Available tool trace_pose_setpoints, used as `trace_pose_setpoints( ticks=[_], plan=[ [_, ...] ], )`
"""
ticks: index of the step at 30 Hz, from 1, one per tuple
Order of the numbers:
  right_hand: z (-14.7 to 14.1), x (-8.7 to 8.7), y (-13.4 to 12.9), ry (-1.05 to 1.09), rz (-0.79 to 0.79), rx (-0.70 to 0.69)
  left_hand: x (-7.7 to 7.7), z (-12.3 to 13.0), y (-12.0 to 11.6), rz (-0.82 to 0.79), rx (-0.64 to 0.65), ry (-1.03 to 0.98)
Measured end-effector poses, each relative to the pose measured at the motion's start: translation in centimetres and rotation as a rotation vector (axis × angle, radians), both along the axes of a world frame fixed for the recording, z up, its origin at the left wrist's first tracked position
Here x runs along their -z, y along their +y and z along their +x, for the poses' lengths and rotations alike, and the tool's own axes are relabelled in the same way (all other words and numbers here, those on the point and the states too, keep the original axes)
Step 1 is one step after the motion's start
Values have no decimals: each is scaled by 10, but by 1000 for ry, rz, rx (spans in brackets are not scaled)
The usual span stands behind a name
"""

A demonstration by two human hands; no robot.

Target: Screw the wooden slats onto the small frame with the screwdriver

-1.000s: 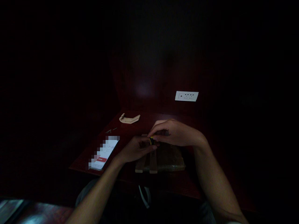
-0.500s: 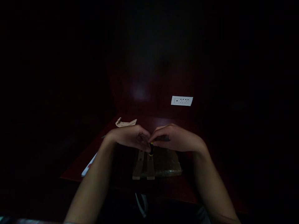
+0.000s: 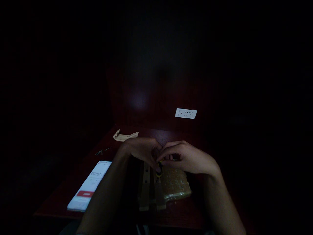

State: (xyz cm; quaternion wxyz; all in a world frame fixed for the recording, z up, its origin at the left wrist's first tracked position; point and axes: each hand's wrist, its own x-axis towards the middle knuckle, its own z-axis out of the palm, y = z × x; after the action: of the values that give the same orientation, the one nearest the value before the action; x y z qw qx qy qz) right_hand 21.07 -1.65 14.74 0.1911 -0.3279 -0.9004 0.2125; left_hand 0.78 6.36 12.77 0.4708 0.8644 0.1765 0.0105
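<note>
A small yellow-and-black screwdriver (image 3: 159, 170) stands roughly upright over the right one of two wooden strips. Its tip is too dark to make out. My left hand (image 3: 148, 150) pinches its handle from the left. From the right, my right hand (image 3: 182, 156) has its fingertips closed at the handle's top. The left wooden strip (image 3: 145, 192) and the right wooden strip (image 3: 159, 194) lie side by side, with dark holes in them. Under and beside them is a brown block in clear wrap (image 3: 177, 184).
A curved wooden piece (image 3: 124, 136) lies at the table's back left. Several thin metal pieces (image 3: 101, 151) are nearer. A lit phone (image 3: 89, 186) rests left of my left forearm on the dark red table (image 3: 57, 199). A white socket plate (image 3: 186, 113) is on the back wall.
The view has shifted, so the phone and the metal pieces show more fully and the table things sit lower. Both hands stay at the screwdriver.
</note>
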Motion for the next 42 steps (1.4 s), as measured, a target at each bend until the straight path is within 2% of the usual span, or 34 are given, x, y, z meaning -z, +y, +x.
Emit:
trace_pose_setpoints(
  ticks=[9, 14, 20, 24, 31, 37, 42],
  plan=[
    [-2, -4, -7, -69, -35, 12, 3, 3, 4, 36, 46, 59],
    [1, 1, -5, -44, -23, 12, 6, -1, 12, 116, 48, 48],
    [5, 1, -8, -19, -77, -24, 21, -3, 29, 148, -92, 64],
    [2, -2, -10, -20, -83, -33, 31, 1, 35, 125, -99, 143],
    [-2, 2, -9, -27, -53, 11, 30, 7, 30, 48, -119, 201],
    [-4, 5, -10, -46, -70, 39, 38, 19, 27, 211, -95, 272],
    [-3, 6, -10, -70, -87, 34, 40, 26, 24, 256, -115, 311]
  ],
)
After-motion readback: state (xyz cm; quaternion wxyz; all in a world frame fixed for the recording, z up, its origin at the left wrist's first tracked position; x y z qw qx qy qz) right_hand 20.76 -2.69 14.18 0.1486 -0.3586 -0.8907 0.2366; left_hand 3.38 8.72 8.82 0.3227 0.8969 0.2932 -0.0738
